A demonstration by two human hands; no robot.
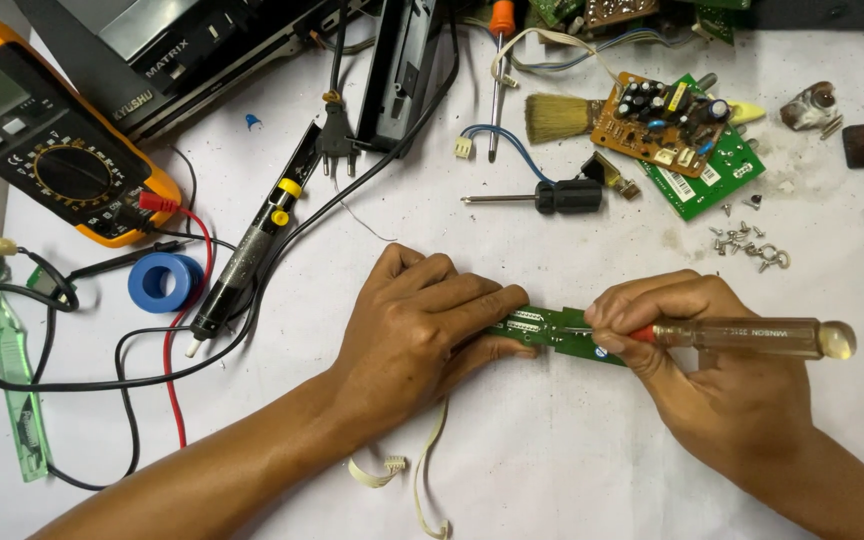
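My left hand [422, 325] lies flat over the left end of a narrow green circuit board [552, 332] on the white table, pinning it down with the fingers. My right hand [707, 365] grips a screwdriver with a clear amber handle [762, 337] and a red collar. Its tip rests on the board's right half, between the two hands. The board's left end is hidden under my left fingers.
A yellow multimeter [47, 140] with red and black leads lies at top left, near a blue tape roll [164, 282] and a desoldering pump [247, 255]. A black screwdriver [552, 197], a brush [562, 117], two more circuit boards [687, 140] and several loose screws [747, 245] lie behind.
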